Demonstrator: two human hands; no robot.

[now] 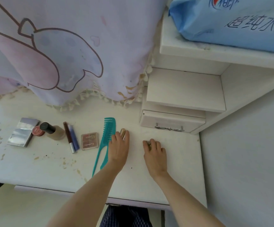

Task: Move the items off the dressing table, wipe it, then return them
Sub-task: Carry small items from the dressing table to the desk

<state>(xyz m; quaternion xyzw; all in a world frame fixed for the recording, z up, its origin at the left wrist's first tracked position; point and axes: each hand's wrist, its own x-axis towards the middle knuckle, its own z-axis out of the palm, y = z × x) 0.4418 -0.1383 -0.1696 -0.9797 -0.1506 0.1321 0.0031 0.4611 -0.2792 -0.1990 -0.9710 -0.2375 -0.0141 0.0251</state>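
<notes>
On the stained white dressing table (174, 174) lie a teal comb (106, 138), a small blush palette (89, 141), two slim tubes (71, 136), a foundation bottle with a black cap (53, 131), a small red pot (38, 131) and a silver compact (23, 131). My left hand (119, 149) rests beside the comb, fingers closed around a gold tube (123, 133). To its right my right hand (155, 154) lies on the table with its fingers curled over a small metallic item (148, 143), mostly hidden.
A printed cloth (59, 54) hangs over the back of the table. At the right stand a small drawer with a metal handle (169, 127) and white shelves (185, 89); a blue wet-wipe pack (239, 22) lies on the top shelf.
</notes>
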